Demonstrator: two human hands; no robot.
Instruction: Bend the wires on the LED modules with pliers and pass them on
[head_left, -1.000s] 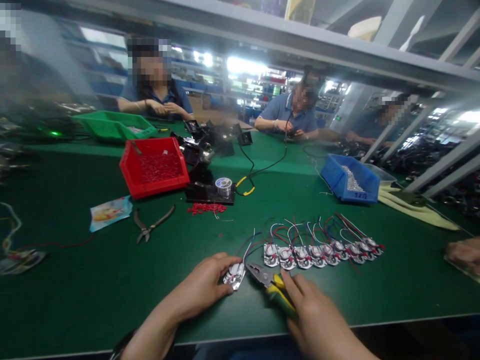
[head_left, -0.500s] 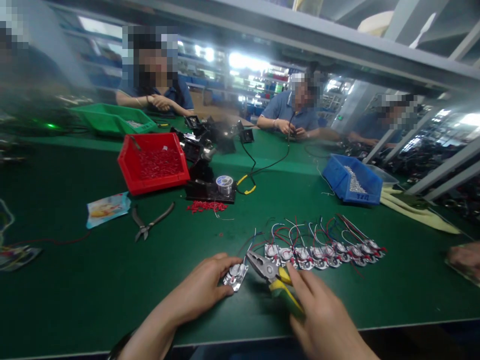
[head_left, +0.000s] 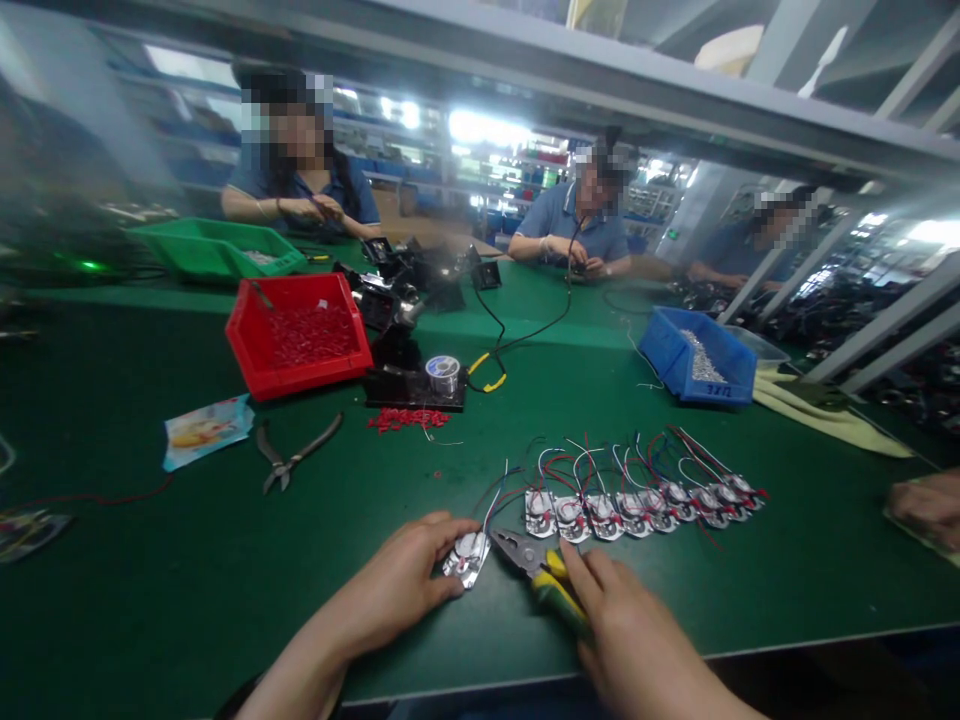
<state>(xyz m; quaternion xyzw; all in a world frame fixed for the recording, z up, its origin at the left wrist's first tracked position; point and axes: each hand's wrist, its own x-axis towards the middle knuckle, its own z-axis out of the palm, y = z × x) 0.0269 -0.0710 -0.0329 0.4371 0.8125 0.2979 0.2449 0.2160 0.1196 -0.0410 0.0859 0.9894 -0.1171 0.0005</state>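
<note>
While the left hand [head_left: 405,580] pinches a small silvery disc board [head_left: 466,556] flat against the green tabletop [head_left: 150,590] close to its near edge, the right hand [head_left: 637,650] is wrapped around the yellow handles of a pair of pliers [head_left: 536,568]. Those pliers lie with their long axis slanting from near-right to far-left, nose aimed at the board and almost touching its right side; whether the nose is parted cannot be told. From the board, thin red and blue wires [head_left: 499,490] trail away toward the far edge.

Just to the right, a row of finished boards [head_left: 645,505] overlaps in a line running toward the right edge (each with its own looping wires). Farther back stand a red bin [head_left: 247,350], a blue bin [head_left: 671,365] and a solder spool [head_left: 443,374] on a black stand. Side cutters [head_left: 296,455] and a small printed packet [head_left: 202,430] lie to the left, well apart from both hands. Another person's hand [head_left: 926,505] rests at the right edge.
</note>
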